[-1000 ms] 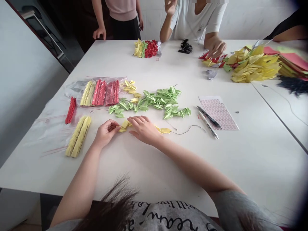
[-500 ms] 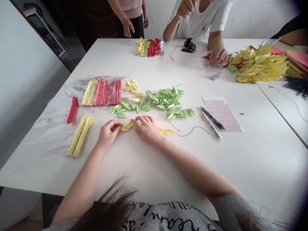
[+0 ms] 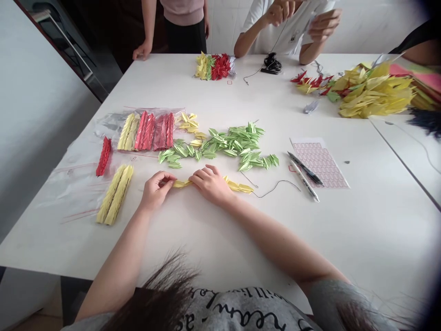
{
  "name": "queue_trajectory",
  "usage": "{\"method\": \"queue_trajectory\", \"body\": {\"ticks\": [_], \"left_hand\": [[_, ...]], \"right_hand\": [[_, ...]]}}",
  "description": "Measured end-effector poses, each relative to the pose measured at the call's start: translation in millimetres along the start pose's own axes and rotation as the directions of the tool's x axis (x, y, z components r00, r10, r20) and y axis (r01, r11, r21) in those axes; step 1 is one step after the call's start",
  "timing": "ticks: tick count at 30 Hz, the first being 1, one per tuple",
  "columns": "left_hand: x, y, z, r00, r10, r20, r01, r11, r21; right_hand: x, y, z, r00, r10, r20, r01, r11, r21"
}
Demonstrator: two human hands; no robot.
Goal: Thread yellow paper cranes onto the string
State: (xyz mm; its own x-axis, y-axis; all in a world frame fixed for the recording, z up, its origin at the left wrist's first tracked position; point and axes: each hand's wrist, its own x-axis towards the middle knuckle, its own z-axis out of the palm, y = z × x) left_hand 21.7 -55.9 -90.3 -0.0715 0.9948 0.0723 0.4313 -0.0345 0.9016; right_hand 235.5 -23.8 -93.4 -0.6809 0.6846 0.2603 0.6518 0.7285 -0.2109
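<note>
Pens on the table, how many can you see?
2: a black pen lying partly on the red-boxed sheet, and a white pen beside it, nearer the person. Others may be hidden.

Shows yellow on the near folded strand (image 3: pixel 239 186), dark on the thread (image 3: pixel 275 187) to its right. Turns pale green on the leafy chain (image 3: pixel 237 140) beyond. At left, shows pale yellow on the near bundle pair (image 3: pixel 115 195), red on the lone bundle (image 3: pixel 104 156), yellow then red across the bagged strips (image 3: pixel 145 131). Runs in bands of yellow, green, red and whitish over the far cluster (image 3: pixel 219 67). Repeats red outlines in rows on the white sheet (image 3: pixel 324 161) at right; black on the far pen (image 3: pixel 306 169), white on the near pen (image 3: pixel 304 181).
</note>
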Motion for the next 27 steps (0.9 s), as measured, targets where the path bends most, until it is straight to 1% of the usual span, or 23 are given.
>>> {"method": "queue_trajectory", "body": {"ticks": [4,6,7,9,10,12,13,15,17,19,23,27], "left_hand": [[1,1,-5.6,0.998,0.062,-0.01,-0.06,0.992,0.109],[-1,4,-6.4,0.993,0.112,-0.028,-0.102,0.965,0.243],[-2,7,-5.1,0.988,0.145,-0.05,-0.12,0.934,0.336],[-7,14,2.3,0.966,0.241,-0.097,-0.153,0.83,0.536],[-11,18,8.5,0.954,0.288,-0.088,-0.18,0.781,0.599],[-20,24,24.5,0.932,0.362,0.024,-0.297,0.725,0.621],[-25,25,33.2,0.922,0.38,0.075,-0.341,0.707,0.619],[-33,25,48.8,0.917,0.374,0.141,-0.375,0.682,0.628],[-40,20,58.9,0.923,0.337,0.186,-0.373,0.667,0.645],[-42,14,62.3,0.931,0.303,0.202,-0.358,0.658,0.663],[-40,5,58.8,0.93,0.282,0.236,-0.366,0.649,0.667],[-39,6,57.1,0.928,0.289,0.237,-0.371,0.641,0.672]], "right_hand": [[-2,2,-2,1.0,0.028,-0.012,-0.028,0.999,0.02],[-3,1,-3,0.999,0.04,-0.013,-0.04,0.998,0.042],[-3,1,-3,0.999,0.048,-0.017,-0.047,0.997,0.057],[-2,1,-2,0.998,0.065,-0.024,-0.063,0.994,0.09],[-2,1,-2,0.997,0.074,-0.027,-0.071,0.992,0.103],[-2,0,-1,0.995,0.093,-0.032,-0.088,0.989,0.118],[-2,0,-1,0.994,0.104,-0.035,-0.099,0.988,0.12],[-2,1,-1,0.991,0.129,-0.045,-0.123,0.985,0.118],[-2,1,-3,0.987,0.151,-0.053,-0.144,0.982,0.118],[-3,2,-5,0.986,0.157,-0.049,-0.15,0.981,0.121],[-7,5,-11,0.992,0.126,-0.01,-0.125,0.988,0.093],[-25,9,-23,0.992,0.125,-0.015,-0.125,0.992,0.016]]}}
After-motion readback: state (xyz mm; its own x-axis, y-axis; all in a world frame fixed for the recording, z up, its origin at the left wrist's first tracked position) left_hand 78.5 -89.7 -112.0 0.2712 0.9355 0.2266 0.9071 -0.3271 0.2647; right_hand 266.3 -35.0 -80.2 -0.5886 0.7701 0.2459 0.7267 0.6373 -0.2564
